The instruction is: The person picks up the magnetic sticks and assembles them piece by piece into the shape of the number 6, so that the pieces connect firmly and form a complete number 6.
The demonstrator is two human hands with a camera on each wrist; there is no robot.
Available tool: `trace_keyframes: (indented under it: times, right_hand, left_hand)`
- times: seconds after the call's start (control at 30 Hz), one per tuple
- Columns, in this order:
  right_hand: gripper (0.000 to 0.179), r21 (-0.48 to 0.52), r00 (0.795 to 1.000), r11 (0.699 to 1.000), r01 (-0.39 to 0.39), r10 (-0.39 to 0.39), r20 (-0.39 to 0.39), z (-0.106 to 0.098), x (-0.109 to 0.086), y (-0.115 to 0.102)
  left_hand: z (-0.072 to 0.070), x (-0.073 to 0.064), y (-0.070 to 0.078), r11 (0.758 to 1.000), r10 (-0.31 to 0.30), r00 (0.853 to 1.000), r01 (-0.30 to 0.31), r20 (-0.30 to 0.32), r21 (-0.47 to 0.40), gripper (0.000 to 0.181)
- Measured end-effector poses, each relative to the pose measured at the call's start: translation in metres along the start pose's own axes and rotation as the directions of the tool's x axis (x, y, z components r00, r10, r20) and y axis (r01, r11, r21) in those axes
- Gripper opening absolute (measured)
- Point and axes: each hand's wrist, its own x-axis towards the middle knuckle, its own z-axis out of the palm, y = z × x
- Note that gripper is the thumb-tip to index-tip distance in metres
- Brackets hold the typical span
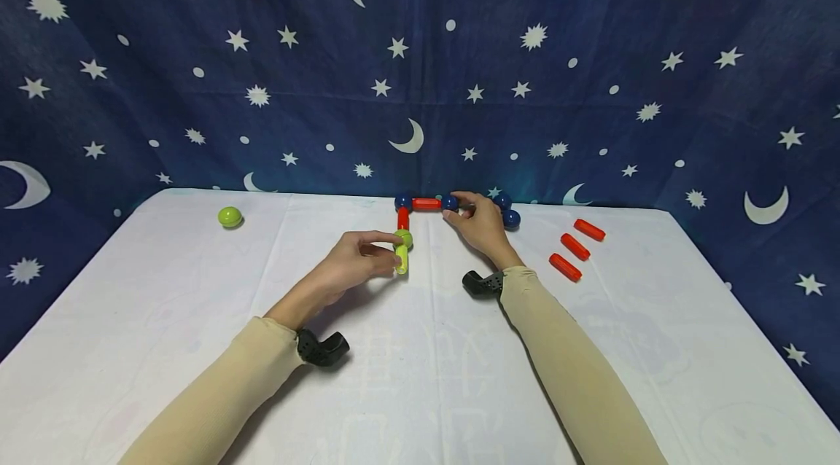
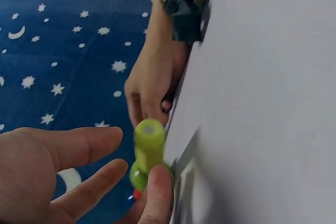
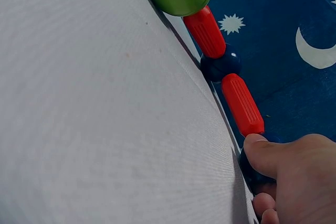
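My left hand (image 1: 357,261) is beside a yellow-green rod (image 2: 149,142) that joins a green ball (image 1: 403,238). One fingertip overlaps the rod in the left wrist view; the other fingers are fairly straight, with a gap to the rod. From the green ball a red rod (image 3: 206,32) leads to a blue ball (image 3: 220,64), where a second red rod (image 3: 243,105) turns off to the right. At that rod's far end my right hand (image 1: 482,224) pinches another blue ball (image 1: 449,202) between thumb and fingers, which partly hide it in the right wrist view.
Two blue balls (image 1: 510,219) lie just right of my right hand. Farther right, three loose red rods (image 1: 566,267) rest on the white tablecloth (image 1: 420,377). A single green ball (image 1: 230,216) sits at the back left. Behind the table hangs a dark blue star-patterned curtain (image 1: 295,35).
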Motion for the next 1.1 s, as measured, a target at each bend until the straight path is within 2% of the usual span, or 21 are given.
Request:
trace_keyframes:
  times: [0.1, 0.23, 0.3, 0.37, 0.43, 0.47, 0.6, 0.67, 0.73, 0.8, 0.83, 0.87, 0.93, 1.0, 1.07, 1.1]
  right_hand:
    - [0.045, -0.001, 1.000, 1.000, 0.004, -0.004, -0.002, 0.000, 0.000, 0.000]
    - [0.046, -0.002, 1.000, 1.000, 0.003, -0.003, -0.003, 0.000, 0.000, -0.001]
    - [0.046, 0.002, 1.000, 1.000, -0.002, 0.002, -0.002, 0.000, -0.001, -0.001]
    - [0.046, 0.004, 1.000, 1.000, -0.007, 0.007, 0.001, 0.000, -0.001, -0.001]
    - [0.045, 0.005, 1.000, 1.000, -0.009, 0.009, 0.002, 0.000, -0.001, -0.001]
    - [0.045, 0.006, 1.000, 1.000, -0.009, 0.009, 0.003, 0.000, -0.001, -0.002]
    - [0.046, 0.001, 1.000, 1.000, -0.006, 0.006, 0.004, 0.000, -0.001, -0.002]
    - [0.046, 0.000, 1.000, 1.000, -0.001, 0.001, 0.004, -0.001, -0.001, -0.003]
    - [0.046, -0.002, 1.000, 1.000, 0.004, -0.004, 0.003, -0.001, -0.001, -0.003]
    - [0.046, -0.003, 1.000, 1.000, 0.008, -0.008, 0.004, -0.002, -0.001, -0.003]
    - [0.046, -0.004, 1.000, 1.000, 0.010, -0.010, 0.004, -0.002, -0.001, -0.003]
    - [0.046, -0.006, 1.000, 1.000, 0.011, -0.011, 0.006, -0.002, -0.001, -0.003]
    - [0.046, -0.005, 1.000, 1.000, 0.013, -0.012, 0.006, -0.002, 0.000, -0.003]
    - [0.046, -0.002, 1.000, 1.000, 0.010, -0.010, 0.008, -0.002, 0.000, -0.002]
    - [0.046, 0.002, 1.000, 1.000, 0.007, -0.007, 0.010, -0.001, 0.000, -0.002]
    - [0.046, 0.004, 1.000, 1.000, 0.005, -0.005, 0.010, -0.001, 0.000, -0.002]
  left_hand:
    - [-0.012, 0.001, 0.000, 0.999, 0.042, 0.999, -0.042, -0.026, 0.009, 0.043]
    - [-0.039, 0.003, 0.000, 0.997, 0.080, 0.990, -0.080, -0.115, 0.005, 0.047]
    - [-0.056, 0.003, -0.001, 0.996, 0.085, 0.980, -0.088, -0.183, -0.008, 0.048]
    - [-0.074, 0.001, -0.004, 0.996, 0.089, 0.958, -0.094, -0.271, -0.007, 0.049]
    - [-0.092, -0.002, -0.008, 0.995, 0.097, 0.921, -0.093, -0.377, 0.028, 0.051]
    - [-0.100, -0.003, -0.011, 0.995, 0.100, 0.896, -0.083, -0.433, 0.058, 0.052]
    - [-0.131, -0.009, -0.024, 0.993, 0.091, 0.780, -0.025, -0.619, 0.116, 0.054]
    - [-0.143, -0.011, -0.031, 0.993, 0.077, 0.724, 0.006, -0.686, 0.117, 0.055]
    - [-0.153, -0.013, -0.037, 0.994, 0.056, 0.675, 0.031, -0.736, 0.104, 0.055]
    - [-0.160, -0.014, -0.043, 0.994, 0.036, 0.635, 0.058, -0.772, 0.095, 0.056]
    - [-0.163, -0.015, -0.046, 0.993, 0.023, 0.623, 0.077, -0.782, 0.091, 0.057]
    - [-0.165, -0.015, -0.049, 0.992, 0.009, 0.619, 0.093, -0.786, 0.085, 0.058]
    - [-0.168, -0.016, -0.054, 0.988, -0.019, 0.630, 0.133, -0.776, 0.084, 0.060]
    - [-0.170, -0.015, -0.059, 0.981, -0.029, 0.654, 0.163, -0.756, 0.103, 0.062]
    - [-0.171, -0.015, -0.063, 0.972, -0.026, 0.685, 0.189, -0.728, 0.142, 0.063]
    - [-0.171, -0.015, -0.065, 0.966, -0.017, 0.695, 0.196, -0.719, 0.166, 0.063]
